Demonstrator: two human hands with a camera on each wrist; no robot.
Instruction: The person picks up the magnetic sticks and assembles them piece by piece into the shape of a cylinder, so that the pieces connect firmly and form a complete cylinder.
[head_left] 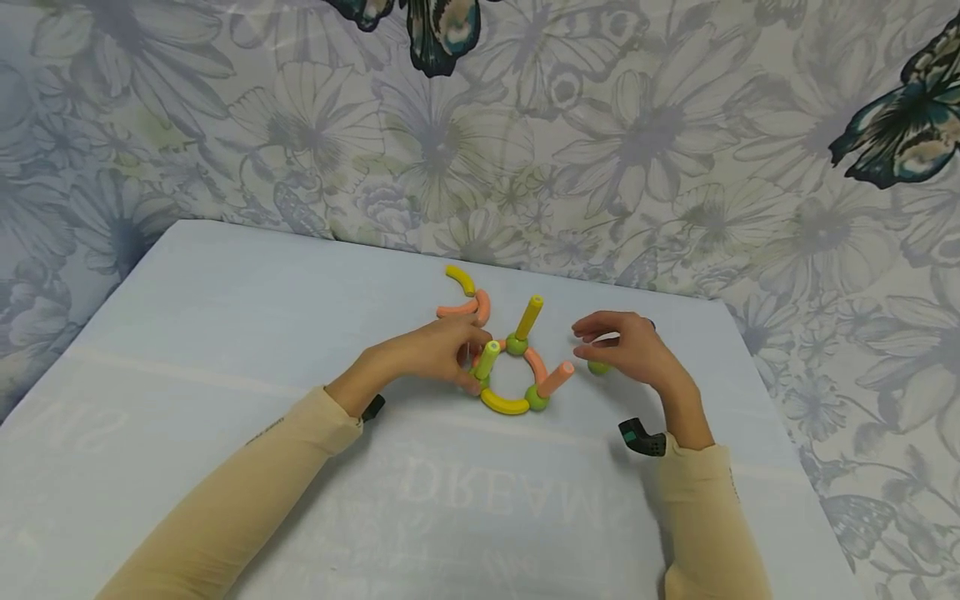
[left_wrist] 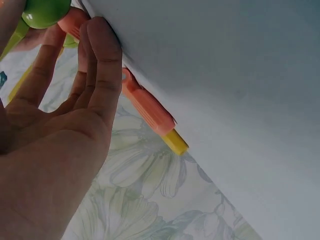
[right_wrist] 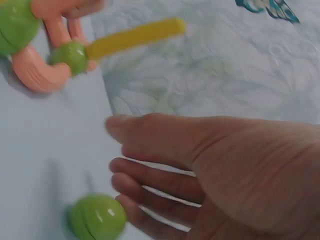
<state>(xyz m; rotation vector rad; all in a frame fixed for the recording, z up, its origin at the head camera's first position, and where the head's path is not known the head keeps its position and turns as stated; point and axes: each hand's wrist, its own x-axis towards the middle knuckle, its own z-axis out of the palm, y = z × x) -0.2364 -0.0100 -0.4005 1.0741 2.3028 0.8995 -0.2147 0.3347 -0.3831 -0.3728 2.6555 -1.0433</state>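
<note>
A ring of curved toy pieces joined by green balls lies on the table, with a yellow rod, a light green rod and an orange rod standing up from the balls. An orange curved piece and a yellow curved piece form parts of the ring. My left hand holds the ring at its left green ball, thumb and fingers on either side. To the right, my right hand hovers with loosely bent fingers, holding nothing. A loose green ball sits by its fingertips.
Beyond the left hand lie a loose yellow curved piece and orange curved pieces, near the back edge of the white table. A flower-patterned wall rises behind the table.
</note>
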